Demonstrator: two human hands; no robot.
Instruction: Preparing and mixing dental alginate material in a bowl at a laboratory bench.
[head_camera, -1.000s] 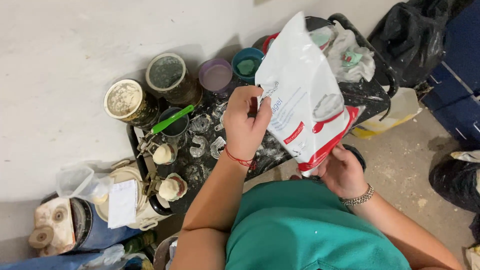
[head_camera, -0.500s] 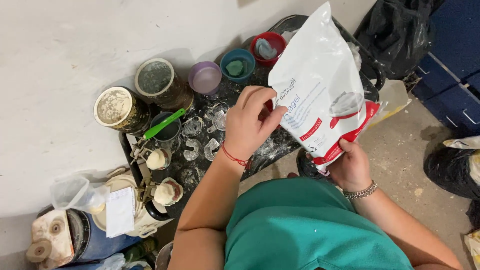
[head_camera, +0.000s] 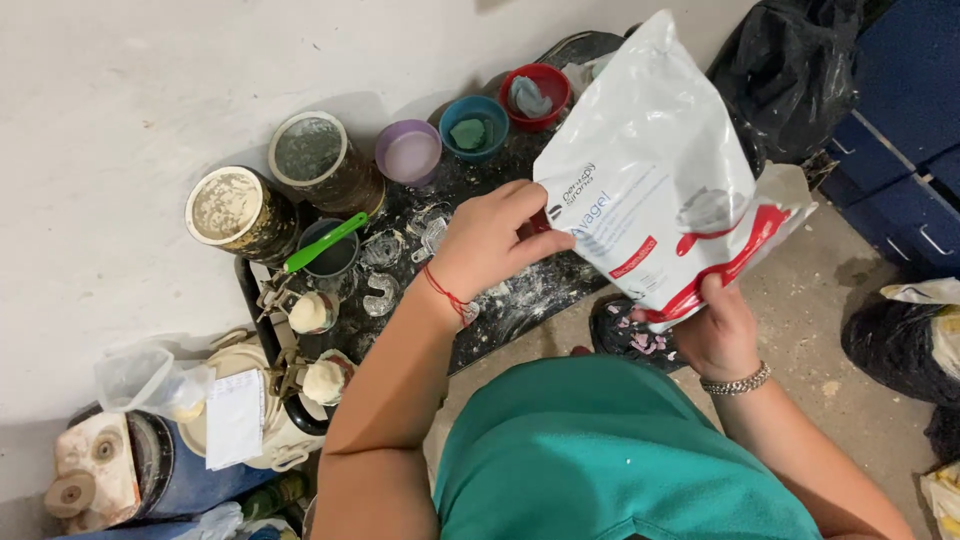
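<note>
Both hands hold a big white bag (head_camera: 655, 175) with red marks, up above a black tray (head_camera: 520, 300). The left hand (head_camera: 490, 240) has its grip closed on the bag's left edge. The right hand (head_camera: 715, 330) has its grip closed on the bottom corner. On the tray sit a purple cup (head_camera: 408, 153), a blue cup (head_camera: 473, 128) and a red cup (head_camera: 535, 95). A green stick (head_camera: 322, 242) lies across a dark cup (head_camera: 330, 255).

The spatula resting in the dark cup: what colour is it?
Bright green spatula, clearest in the head view.
</note>
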